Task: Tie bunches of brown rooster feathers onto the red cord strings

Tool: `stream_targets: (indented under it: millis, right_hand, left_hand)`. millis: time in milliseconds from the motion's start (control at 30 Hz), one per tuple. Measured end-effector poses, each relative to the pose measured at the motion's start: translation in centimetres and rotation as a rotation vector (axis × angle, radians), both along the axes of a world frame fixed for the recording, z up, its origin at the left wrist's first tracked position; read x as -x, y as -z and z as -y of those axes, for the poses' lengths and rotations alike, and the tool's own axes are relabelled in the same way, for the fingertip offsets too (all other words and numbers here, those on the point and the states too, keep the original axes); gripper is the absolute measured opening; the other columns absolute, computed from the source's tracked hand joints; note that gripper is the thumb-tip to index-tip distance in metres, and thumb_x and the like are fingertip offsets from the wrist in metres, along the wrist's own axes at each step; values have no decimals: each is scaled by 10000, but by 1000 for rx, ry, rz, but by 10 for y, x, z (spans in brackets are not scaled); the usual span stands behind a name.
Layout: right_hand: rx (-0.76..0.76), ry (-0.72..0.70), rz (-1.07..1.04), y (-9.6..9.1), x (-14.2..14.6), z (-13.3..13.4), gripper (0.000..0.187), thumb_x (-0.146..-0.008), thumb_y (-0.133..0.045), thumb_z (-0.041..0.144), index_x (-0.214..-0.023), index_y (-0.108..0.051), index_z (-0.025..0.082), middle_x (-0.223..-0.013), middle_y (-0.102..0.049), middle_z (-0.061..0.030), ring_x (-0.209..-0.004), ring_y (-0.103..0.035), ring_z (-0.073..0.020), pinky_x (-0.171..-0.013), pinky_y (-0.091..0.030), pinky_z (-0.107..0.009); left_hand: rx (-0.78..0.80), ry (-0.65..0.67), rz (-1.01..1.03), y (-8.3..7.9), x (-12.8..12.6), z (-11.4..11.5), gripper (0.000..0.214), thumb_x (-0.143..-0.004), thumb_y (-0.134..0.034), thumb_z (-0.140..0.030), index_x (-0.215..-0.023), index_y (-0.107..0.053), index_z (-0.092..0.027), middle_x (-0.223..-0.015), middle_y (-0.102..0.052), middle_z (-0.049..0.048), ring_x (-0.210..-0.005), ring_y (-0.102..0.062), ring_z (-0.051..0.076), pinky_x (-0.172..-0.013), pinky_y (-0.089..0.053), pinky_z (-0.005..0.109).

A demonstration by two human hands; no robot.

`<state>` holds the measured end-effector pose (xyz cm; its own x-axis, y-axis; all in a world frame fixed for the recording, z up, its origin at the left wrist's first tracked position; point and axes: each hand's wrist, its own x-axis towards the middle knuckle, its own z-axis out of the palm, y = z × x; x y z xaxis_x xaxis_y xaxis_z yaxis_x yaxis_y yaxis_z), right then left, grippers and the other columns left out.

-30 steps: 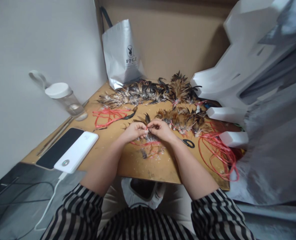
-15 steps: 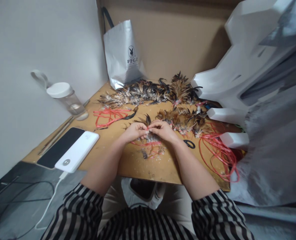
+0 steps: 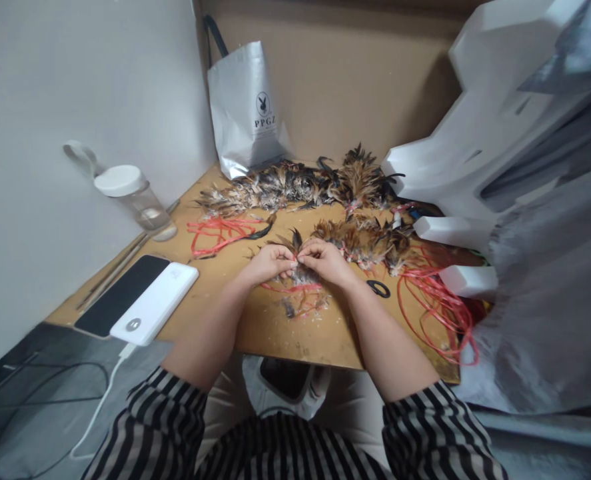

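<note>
My left hand (image 3: 268, 262) and my right hand (image 3: 326, 261) meet fingertip to fingertip over the middle of a brown board (image 3: 270, 327). Both are closed in a pinch on a small bunch of brown and black feathers (image 3: 293, 241) bound with red string (image 3: 291, 288). Trimmed bits and red string lie on the board just under my hands. A long row of brown feathers (image 3: 295, 183) lies further back, and a second feather bunch (image 3: 365, 240) sits to the right of my hands.
A phone (image 3: 119, 293) and white power bank (image 3: 154, 303) lie at the left, beside a clear bottle (image 3: 132, 200). Red string loops (image 3: 438, 303) lie right and more red string (image 3: 215, 233) left. A silver bag (image 3: 248, 107) stands at the back. White foam pieces (image 3: 468, 280) crowd the right. Small black scissors (image 3: 378, 288) lie near my right wrist.
Almost nothing differs; my hands stay pinched together on the feather bunch, with only slight finger shifts.
</note>
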<state>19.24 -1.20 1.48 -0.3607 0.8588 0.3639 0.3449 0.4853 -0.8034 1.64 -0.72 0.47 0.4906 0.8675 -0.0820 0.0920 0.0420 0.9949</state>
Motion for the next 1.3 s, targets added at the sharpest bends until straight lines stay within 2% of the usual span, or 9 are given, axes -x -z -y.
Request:
stream_targets:
  millis: [200,400,467,567,700,800,933,1100,1300]
  right_hand:
    - [-22,-55,-2,-3,-2,0,88,-703,-611,240,-660,-651,173,-751,-586,-37,-778,-526,-143,-753,-396,-290]
    - [10,-81,60,-5,-3,1,125,-676,-647,303,-662,-676,182,-735,-581,-37,-757,-514,-144,-748,-387,-294]
    - [59,-118,54,-4,-3,1,148,-670,-648,318,-662,-678,173,-703,-580,-34,-723,-515,-137,-717,-392,-281]
    - [213,-147,-24,-1,-4,0,202,-670,-636,344,-713,-674,150,-695,-595,-28,-655,-519,-118,-645,-401,-252]
    - [358,-40,-102,-1,-3,2,304,-724,-554,382,-859,-653,127,-596,-578,1,-470,-428,-69,-485,-346,-206]
    - [308,-22,-85,-1,2,4,288,-731,-539,341,-883,-650,122,-644,-605,-13,-510,-465,-77,-516,-367,-205]
    - [115,10,5,5,9,2,191,-715,-544,252,-817,-655,134,-781,-641,-41,-694,-546,-124,-665,-406,-235]
    - [-45,132,174,13,9,-1,127,-684,-545,191,-747,-648,151,-730,-609,-28,-670,-521,-120,-639,-383,-228]
    - [-31,173,184,20,8,-3,89,-653,-549,200,-699,-606,152,-683,-557,-2,-623,-478,-100,-584,-353,-205]
  left_hand:
    - [8,-79,30,3,2,-5,198,-622,-676,-255,-678,-565,-101,-592,-617,38,-467,-538,71,-465,-435,183]
    - [120,-128,108,5,3,-7,226,-572,-710,-237,-674,-560,-101,-553,-602,26,-472,-534,68,-476,-423,173]
    - [142,-141,121,5,3,-7,238,-541,-726,-216,-670,-561,-102,-550,-595,15,-472,-528,64,-478,-418,170]
    - [123,-146,116,5,4,-7,259,-521,-735,-210,-697,-578,-103,-570,-592,4,-467,-510,51,-466,-400,159]
    - [92,-137,116,4,6,-7,261,-537,-725,-225,-726,-589,-106,-590,-595,7,-484,-511,56,-461,-386,158]
    - [83,-130,114,1,5,-5,256,-540,-719,-217,-732,-588,-108,-620,-601,14,-518,-530,68,-476,-398,168]
    - [43,-126,56,0,1,-4,230,-539,-709,-195,-710,-586,-102,-587,-584,6,-494,-509,66,-472,-395,180]
    - [-24,-116,32,2,-3,-4,205,-526,-701,-157,-683,-583,-97,-556,-565,-9,-482,-485,57,-482,-376,180]
    - [-78,-129,49,6,-3,-7,216,-525,-689,-145,-697,-567,-102,-584,-564,-10,-512,-496,62,-504,-392,183]
